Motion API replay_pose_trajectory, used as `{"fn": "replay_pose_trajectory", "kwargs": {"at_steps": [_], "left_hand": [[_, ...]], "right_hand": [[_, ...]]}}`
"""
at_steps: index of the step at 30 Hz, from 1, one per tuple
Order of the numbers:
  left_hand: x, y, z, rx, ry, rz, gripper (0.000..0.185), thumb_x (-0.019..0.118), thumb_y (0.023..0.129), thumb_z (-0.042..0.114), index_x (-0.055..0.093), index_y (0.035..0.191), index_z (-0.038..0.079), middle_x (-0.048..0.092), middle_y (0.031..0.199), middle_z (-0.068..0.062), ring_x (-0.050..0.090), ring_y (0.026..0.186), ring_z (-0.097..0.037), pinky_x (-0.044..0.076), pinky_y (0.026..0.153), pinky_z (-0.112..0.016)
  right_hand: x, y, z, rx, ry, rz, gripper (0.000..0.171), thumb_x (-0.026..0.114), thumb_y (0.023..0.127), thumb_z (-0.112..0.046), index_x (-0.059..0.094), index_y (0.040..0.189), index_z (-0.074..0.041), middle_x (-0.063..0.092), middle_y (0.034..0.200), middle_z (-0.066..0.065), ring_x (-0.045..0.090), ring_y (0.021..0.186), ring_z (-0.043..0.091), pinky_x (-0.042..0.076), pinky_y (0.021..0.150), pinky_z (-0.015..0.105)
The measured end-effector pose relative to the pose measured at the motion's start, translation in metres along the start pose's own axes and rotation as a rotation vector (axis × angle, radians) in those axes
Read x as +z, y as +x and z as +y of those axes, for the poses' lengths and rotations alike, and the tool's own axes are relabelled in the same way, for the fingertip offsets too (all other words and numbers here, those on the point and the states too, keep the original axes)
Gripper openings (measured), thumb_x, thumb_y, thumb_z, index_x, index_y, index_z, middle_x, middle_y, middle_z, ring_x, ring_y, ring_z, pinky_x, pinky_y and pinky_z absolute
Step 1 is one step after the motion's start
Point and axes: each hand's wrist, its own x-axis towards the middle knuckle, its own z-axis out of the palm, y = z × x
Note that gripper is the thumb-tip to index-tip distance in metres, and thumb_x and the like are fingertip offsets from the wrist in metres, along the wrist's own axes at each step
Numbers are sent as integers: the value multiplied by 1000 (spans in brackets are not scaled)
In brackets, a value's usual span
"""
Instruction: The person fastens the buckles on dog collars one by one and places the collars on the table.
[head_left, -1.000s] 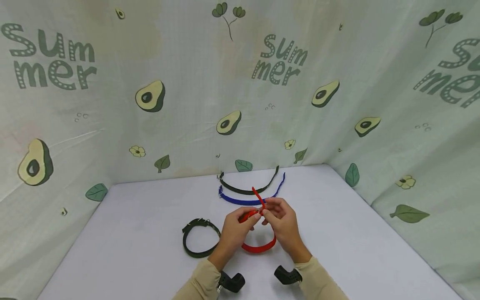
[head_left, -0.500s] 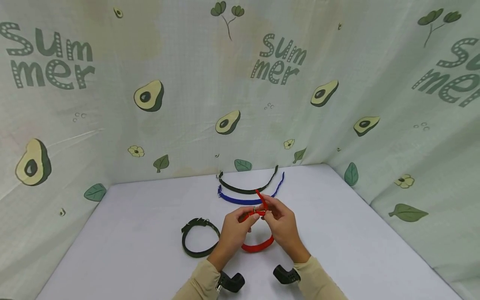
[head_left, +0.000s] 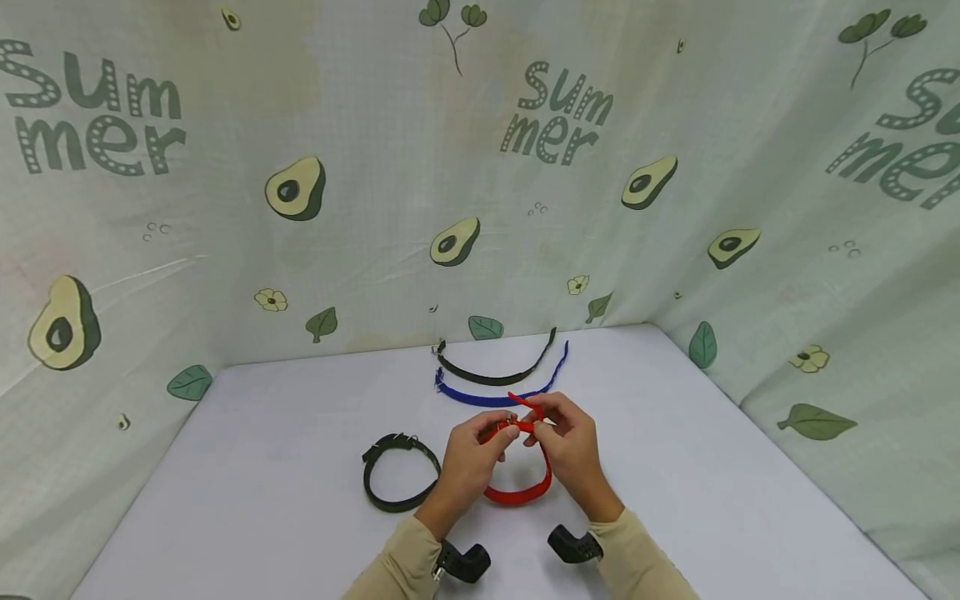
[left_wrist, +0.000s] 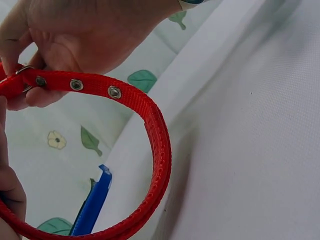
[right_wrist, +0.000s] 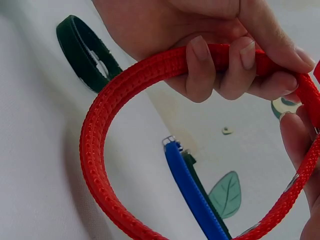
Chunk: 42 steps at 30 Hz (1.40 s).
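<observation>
A red collar (head_left: 519, 495) with metal eyelets is held up as a loop over the white table (head_left: 285, 467). My left hand (head_left: 501, 433) pinches it at the buckle end. My right hand (head_left: 536, 427) pinches the free strap tip just beside the buckle. In the left wrist view the red collar (left_wrist: 155, 150) curves below my right hand (left_wrist: 75, 35), whose fingers hold the eyelet end. In the right wrist view my left hand (right_wrist: 200, 40) curls its fingers over the red collar (right_wrist: 100, 140).
A closed dark green collar (head_left: 397, 475) lies left of my hands. Farther back lie an open blue collar (head_left: 495, 398) and an open dark collar (head_left: 491, 377). Avocado-print cloth walls (head_left: 450, 208) enclose the table at the back and right.
The red strap's free tip, which stuck up a second ago, has been bent down towards the buckle by my right hand. Both hands stayed in place.
</observation>
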Motion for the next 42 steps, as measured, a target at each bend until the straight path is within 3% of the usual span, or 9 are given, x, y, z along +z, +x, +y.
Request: {"fn": "replay_pose_trajectory", "kwargs": {"at_steps": [4,8,13,18,27,32,35,38,42], "left_hand": [[-1,-1,3,6,-2,-14,34,72,95,27,70,123,9,70,101,-3,64,80,-31,55,67,-34],[-3,-1,5,18,-3,-24,35,72,95,27,69,124,8,70,100,-3,63,79,-29,54,66,-32],[-4,1,6,15,-7,-10,35,71,95,24,69,125,7,69,97,-4,61,77,-22,50,62,-25],[-4,3,4,-4,1,-6,31,70,96,20,69,124,8,69,97,-4,61,77,-22,49,62,-25],[-4,2,5,11,-11,-6,30,72,95,23,70,122,11,70,98,-3,62,79,-28,50,63,-25],[-5,2,6,27,-17,-7,31,73,93,28,71,120,12,71,97,-3,62,79,-32,50,63,-27],[-5,2,5,31,-17,2,30,73,93,27,71,119,11,71,95,-3,62,76,-26,48,60,-25],[-5,2,4,28,-24,4,31,74,93,28,72,118,11,71,96,-3,63,77,-29,50,61,-25],[-6,2,5,21,-35,-6,34,75,92,32,70,118,11,71,99,-3,64,84,-40,55,66,-28]], "right_hand": [[-2,1,-1,26,-14,5,17,67,93,4,67,108,-4,64,100,11,66,75,24,59,67,33],[-6,2,-6,37,-63,-26,18,67,93,4,66,110,-3,65,99,11,66,74,23,59,68,30],[-9,3,-28,-62,-163,-85,27,61,93,11,71,116,1,64,94,16,64,78,26,58,68,30],[-9,3,-41,-148,-209,-94,24,59,93,13,74,108,3,63,91,19,62,78,28,58,66,29],[-13,5,-2,-210,-255,-75,31,60,87,16,78,100,-5,65,92,6,63,79,20,57,64,28],[-13,5,5,-263,-301,-84,33,62,86,11,80,101,-13,63,91,-4,60,82,13,54,65,26],[-8,4,-12,-310,-321,-87,32,62,84,15,79,100,-7,63,88,0,60,79,14,54,64,26],[-4,1,-30,-328,-345,-91,30,63,81,18,77,99,-1,62,86,6,59,78,16,54,64,26],[-1,-2,-39,-268,-353,-105,28,64,83,14,76,104,1,63,89,9,59,80,16,55,65,29]]}}
